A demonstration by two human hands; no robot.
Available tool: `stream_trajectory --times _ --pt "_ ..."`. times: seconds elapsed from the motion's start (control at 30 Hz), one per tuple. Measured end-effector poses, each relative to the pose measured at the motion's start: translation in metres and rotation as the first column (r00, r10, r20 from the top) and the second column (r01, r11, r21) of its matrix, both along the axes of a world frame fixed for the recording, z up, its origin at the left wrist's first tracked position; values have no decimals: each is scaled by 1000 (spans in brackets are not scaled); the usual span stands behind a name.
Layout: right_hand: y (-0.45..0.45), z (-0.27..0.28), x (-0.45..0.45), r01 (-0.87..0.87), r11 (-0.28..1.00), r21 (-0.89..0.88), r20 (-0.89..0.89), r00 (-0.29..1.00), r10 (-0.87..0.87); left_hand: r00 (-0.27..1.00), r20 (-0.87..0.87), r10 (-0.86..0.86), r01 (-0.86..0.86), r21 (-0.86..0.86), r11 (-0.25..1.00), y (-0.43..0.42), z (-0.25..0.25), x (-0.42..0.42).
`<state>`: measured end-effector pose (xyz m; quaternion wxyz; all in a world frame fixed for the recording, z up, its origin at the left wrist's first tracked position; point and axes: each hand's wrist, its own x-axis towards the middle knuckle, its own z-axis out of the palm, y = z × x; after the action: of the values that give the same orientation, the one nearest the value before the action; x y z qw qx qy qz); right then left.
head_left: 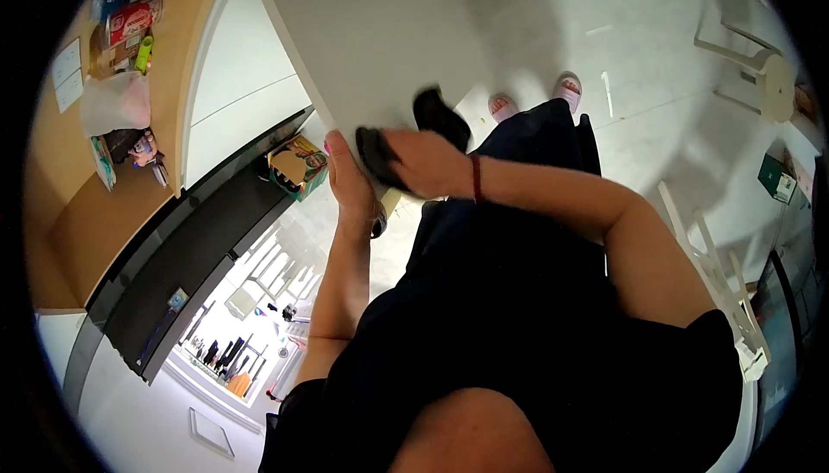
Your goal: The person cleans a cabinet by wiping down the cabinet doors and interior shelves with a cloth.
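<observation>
My right hand (427, 162), blurred by motion and with a dark red band at the wrist, is closed around a black cloth-like piece (373, 155). A loose black flap (440, 117) sticks out beyond the hand; whether it is part of the same piece I cannot tell. My left hand (347, 181) is at the near edge of a white door-like panel (371, 37), its thumb along the edge and its other fingers mostly hidden. The two hands are close together at the panel's lower corner.
Left of the panel stands a wooden shelf (117, 222) with boxes and small items. Below it runs a dark ledge (186, 270), with an open carton (298, 166) nearby. A white stool (777, 88) is at the right. My feet in pink slippers (566, 91) stand on the pale floor.
</observation>
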<state>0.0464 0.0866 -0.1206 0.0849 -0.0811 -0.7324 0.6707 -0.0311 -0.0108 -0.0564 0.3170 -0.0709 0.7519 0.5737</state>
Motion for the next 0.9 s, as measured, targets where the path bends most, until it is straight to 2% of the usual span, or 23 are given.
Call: stream_trajectory --times 0.03,0.07,0.1,0.13,0.17,0.2,0.23,0.27,0.37,0.43,0.53,0.6,0.63,0.7,0.77,0.83,0.87,0.9 --pt "-2 5 5 21 995 -94 -91 995 -30 1000 -14 -5 5 -4 1000 0 1 0" --pt "-4 -1 -7 68 998 -12 -112 991 -69 1000 -29 -9 9 -10 1000 -1 3 0" --pt "1 0 -21 90 995 -39 -19 996 -91 999 -46 -14 13 -14 1000 -1 3 -1" --pt "11 -3 -44 135 991 22 40 990 -136 999 -42 -9 9 -11 1000 -1 3 -2" --pt "26 -6 -66 153 985 -76 87 985 -146 999 -34 -1 0 -14 1000 -2 4 -2" --pt "38 -9 -83 256 967 -3 10 967 -256 1000 -27 5 -6 -12 1000 -2 3 -1" --pt "48 -14 -97 306 952 0 0 952 -306 1000 -17 7 -7 -11 1000 2 5 0" --pt "45 -16 -95 315 949 -5 41 948 -314 998 26 62 -61 -38 997 12 12 5" --pt "20 6 -48 312 948 -60 105 946 -305 994 1 109 -109 -14 994 11 1 7" --pt "-17 12 -12 325 929 -176 20 945 -327 998 -6 63 -62 40 997 8 1 8" --pt "-20 11 -23 347 912 -221 45 937 -346 999 -25 47 -46 23 999 -4 -5 1" --pt "-4 -12 -79 456 890 5 89 886 -455 1000 -11 17 -16 38 999 -3 -1 -2" --pt "13 -19 -107 556 831 40 20 831 -557 1000 -3 3 -3 41 999 -3 3 -3" --pt "48 -29 -141 632 768 99 -31 774 -633 999 -28 -34 33 -35 999 0 3 -1" --pt "43 -24 -131 626 771 118 66 769 -635 998 -54 34 -39 -89 995 8 4 8" --pt "13 -7 -81 591 807 -1 -11 807 -591 994 -3 107 -107 -27 994 17 3 10" --pt "-7 0 -54 534 843 -66 18 845 -534 989 25 145 -145 -7 989 17 5 12" --pt "-22 6 -32 476 869 -135 46 879 -474 993 -26 116 -117 -47 992 18 10 14"
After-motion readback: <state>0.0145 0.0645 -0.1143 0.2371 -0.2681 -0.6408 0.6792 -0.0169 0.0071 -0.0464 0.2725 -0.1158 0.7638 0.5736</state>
